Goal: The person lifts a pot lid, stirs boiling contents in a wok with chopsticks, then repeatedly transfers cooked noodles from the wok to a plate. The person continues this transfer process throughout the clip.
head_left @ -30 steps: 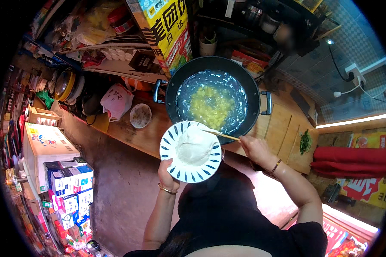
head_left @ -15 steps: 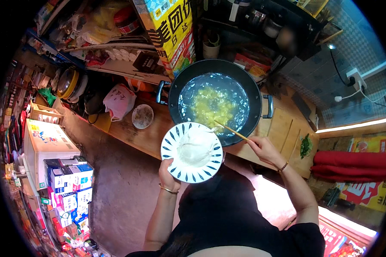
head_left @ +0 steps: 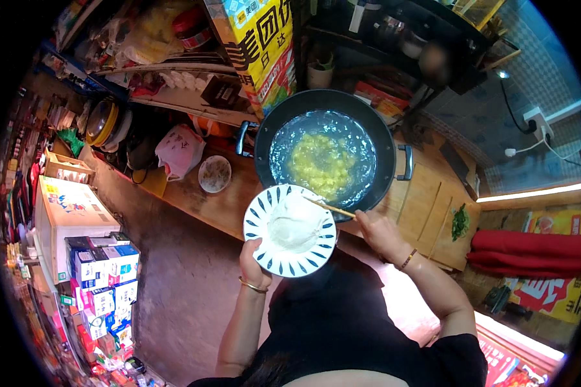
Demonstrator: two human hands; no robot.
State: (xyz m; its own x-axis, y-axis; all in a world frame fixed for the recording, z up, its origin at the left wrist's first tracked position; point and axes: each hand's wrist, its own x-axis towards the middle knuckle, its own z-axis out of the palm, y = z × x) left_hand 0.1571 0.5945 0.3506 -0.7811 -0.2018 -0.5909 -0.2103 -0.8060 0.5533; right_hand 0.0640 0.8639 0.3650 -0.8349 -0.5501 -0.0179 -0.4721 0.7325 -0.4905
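My left hand (head_left: 254, 266) is closed on the near left rim of a white plate (head_left: 263, 253) patterned with dark blue strokes. A smooth white mass like soft dough or thick batter (head_left: 294, 226) lies on it. Closed round wooden chopsticks (head_left: 337, 209), my right hand (head_left: 379, 232) brings their tips to the plate's far edge, against the white mass. Whether it is one stick or a pair is hard to tell. Just beyond the plate stands a black two-handled wok (head_left: 278, 110) of bubbling water, with yellow chunks (head_left: 321, 162) gathered in the middle.
Left of the wok sit a small bowl (head_left: 214, 175) and a white plastic bag (head_left: 179, 152). On the right, chopped greens (head_left: 459, 221) rest on a wooden board (head_left: 426, 203), near a rolled red cloth (head_left: 532, 250). A tall yellow carton (head_left: 265, 51) rises behind. Stacked boxes (head_left: 103, 284) fill the left.
My right hand has drawn the chopsticks left and nearer to me, from the wok's near edge to the white mass on the plate. The plate stays almost where it was.
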